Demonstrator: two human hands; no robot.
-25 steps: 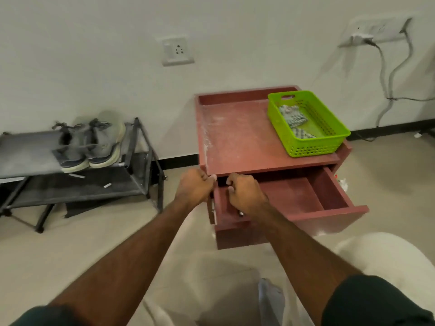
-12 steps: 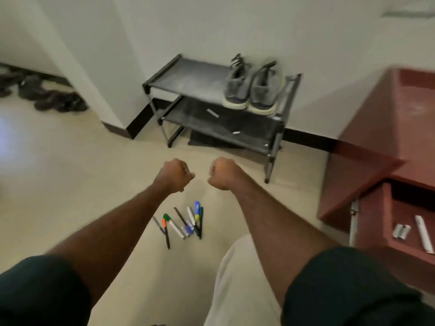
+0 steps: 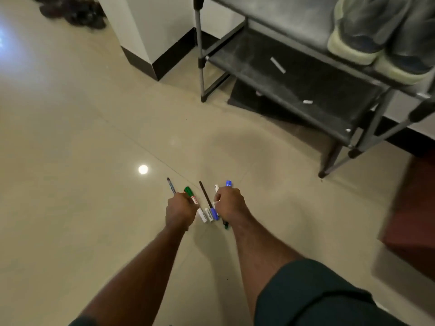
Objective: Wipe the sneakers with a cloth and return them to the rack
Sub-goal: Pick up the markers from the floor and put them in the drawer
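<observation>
A pair of grey sneakers (image 3: 367,36) with pale soles stands on the top shelf of the dark metal rack (image 3: 294,88) at the upper right, partly cut off by the frame edge. No cloth is in sight. Both my hands are low over a row of markers and pens (image 3: 207,208) lying on the floor, well in front of the rack. My left hand (image 3: 180,211) is closed over the blue pen and the green marker. My right hand (image 3: 229,203) is closed over the white and blue markers. A brown pencil lies free between the hands.
A red cabinet (image 3: 416,208) fills the right edge. A wall corner with black skirting (image 3: 146,43) juts out left of the rack. Dark shoes (image 3: 75,10) lie at the top left. A dark mat (image 3: 254,100) sits under the rack, white scraps on its lower shelf.
My view swung from the red cabinet's drawer down to the floor. Both hands left the drawer and dropped onto the markers, closing over them.
</observation>
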